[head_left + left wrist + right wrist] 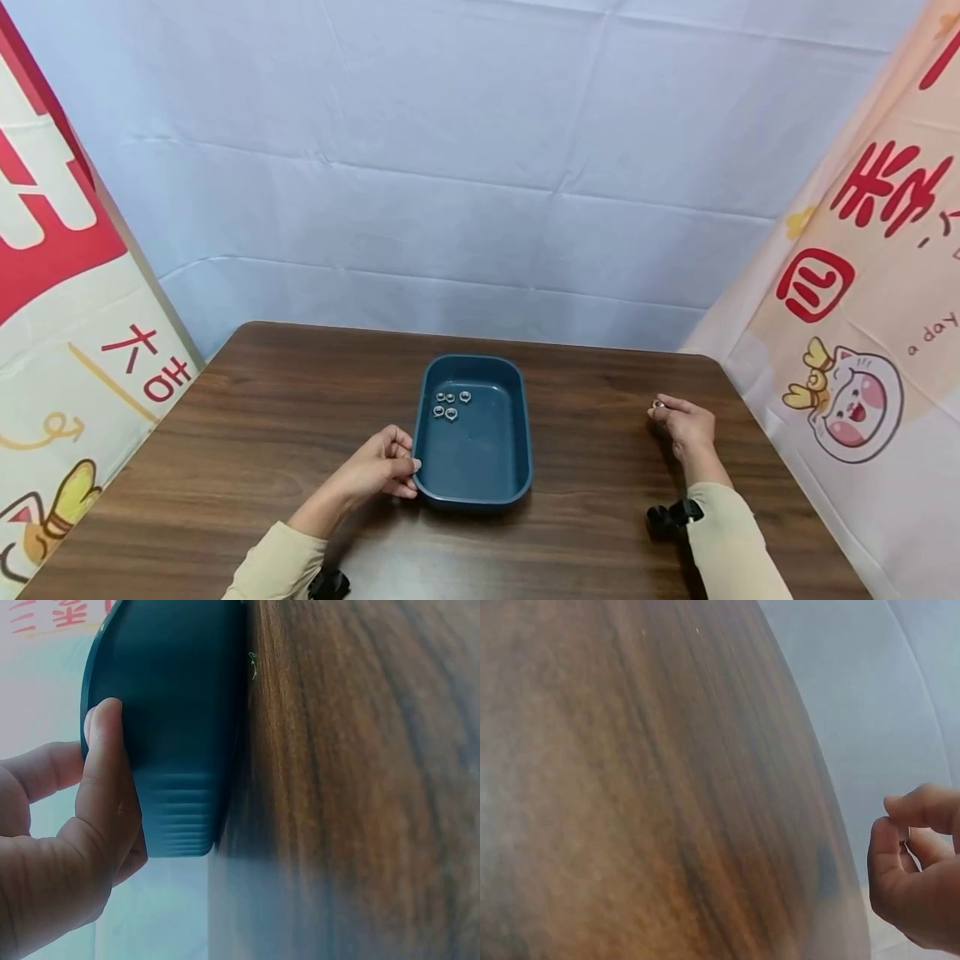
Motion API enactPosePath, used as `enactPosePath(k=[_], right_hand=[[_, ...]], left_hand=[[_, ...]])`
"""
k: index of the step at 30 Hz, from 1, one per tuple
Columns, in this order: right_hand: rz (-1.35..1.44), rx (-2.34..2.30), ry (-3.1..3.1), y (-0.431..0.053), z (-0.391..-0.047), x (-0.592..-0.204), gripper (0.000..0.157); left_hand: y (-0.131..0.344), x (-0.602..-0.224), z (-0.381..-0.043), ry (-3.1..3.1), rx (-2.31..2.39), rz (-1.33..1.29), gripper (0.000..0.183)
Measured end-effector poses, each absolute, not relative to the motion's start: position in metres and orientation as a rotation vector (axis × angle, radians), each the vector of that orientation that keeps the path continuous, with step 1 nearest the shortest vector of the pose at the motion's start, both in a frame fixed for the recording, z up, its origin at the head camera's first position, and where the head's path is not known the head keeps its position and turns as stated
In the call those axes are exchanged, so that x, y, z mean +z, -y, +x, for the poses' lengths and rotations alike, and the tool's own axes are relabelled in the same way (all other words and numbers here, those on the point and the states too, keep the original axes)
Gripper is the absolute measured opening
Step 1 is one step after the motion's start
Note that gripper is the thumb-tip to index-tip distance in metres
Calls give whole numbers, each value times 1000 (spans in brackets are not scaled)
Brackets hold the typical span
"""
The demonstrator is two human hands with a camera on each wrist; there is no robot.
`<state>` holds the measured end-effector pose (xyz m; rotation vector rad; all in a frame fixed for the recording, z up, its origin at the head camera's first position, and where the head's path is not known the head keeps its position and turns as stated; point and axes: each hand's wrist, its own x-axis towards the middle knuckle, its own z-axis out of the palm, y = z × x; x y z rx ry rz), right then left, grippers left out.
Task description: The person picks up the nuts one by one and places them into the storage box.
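Observation:
A dark blue rectangular tray point(474, 493) stands on the wooden table, and several silver hex nuts point(451, 413) lie in its far left part. My left hand point(378, 467) pinches the tray's left rim between thumb and fingers; the left wrist view shows that hand point(90, 802) against the outer wall of the tray point(176, 712). Off to the right, my right hand point(690, 427) holds a small metal nut point(658, 404) at its fingertips, over the table. In the right wrist view the curled fingers of this hand point(922, 862) mostly hide the nut.
The brown wood-grain table point(315, 375) has rounded far corners. A pale cloth point(450, 208) hangs behind it, with printed cloths at the left point(75, 333) and right point(840, 375). A black wrist device point(672, 518) sits at my right cuff.

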<state>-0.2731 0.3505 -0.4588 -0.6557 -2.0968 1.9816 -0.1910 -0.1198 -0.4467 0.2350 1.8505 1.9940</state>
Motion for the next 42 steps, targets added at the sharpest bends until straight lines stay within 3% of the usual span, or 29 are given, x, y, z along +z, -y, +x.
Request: enactPosePath(k=[5, 11, 17, 42], right_hand=[[-549, 2152, 1953, -340, -270, -451, 30], [-466, 2230, 1928, -325, -266, -445, 41], [-387, 2245, 1961, -311, -264, -442, 34], [-95, 2337, 2095, -252, -264, -433, 43]], left_hand=[[121, -446, -191, -1850, 1986, 236, 30], [120, -446, -191, -1841, 1984, 240, 30], [120, -445, -191, -1839, 1986, 239, 29], [121, -443, -193, -1884, 1947, 225, 31]])
